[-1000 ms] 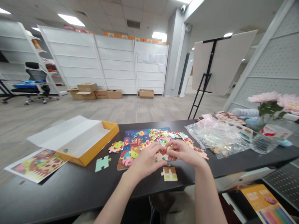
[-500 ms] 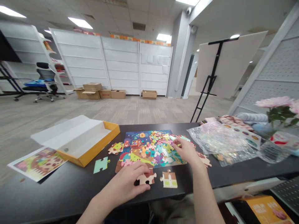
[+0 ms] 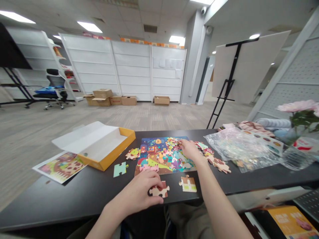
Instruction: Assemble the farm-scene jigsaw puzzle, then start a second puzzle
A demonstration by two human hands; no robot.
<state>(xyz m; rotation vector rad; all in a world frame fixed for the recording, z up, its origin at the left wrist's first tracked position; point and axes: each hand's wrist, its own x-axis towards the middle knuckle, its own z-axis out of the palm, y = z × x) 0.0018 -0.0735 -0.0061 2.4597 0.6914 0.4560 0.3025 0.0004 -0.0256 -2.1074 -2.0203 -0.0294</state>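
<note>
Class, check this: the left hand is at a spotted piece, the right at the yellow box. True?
No: the head view shows the right hand at the puzzle pile, away from the box; the left hand is at a spotted piece.

grey floor, white shelving along back, black office chair at left, ceiling lights on.

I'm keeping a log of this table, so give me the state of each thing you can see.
Left hand: curled at the spotted piece.
Right hand: at the pile, grip unclear.
Spotted piece: partly covered by the left hand.
Brown-and-green piece: loose, flat.
Green piece: loose, flat.
Pile: heaped, jumbled.
Box: open.
Sheet: picture side up.
Bag: crumpled.
Ceiling lights: lit.
</note>
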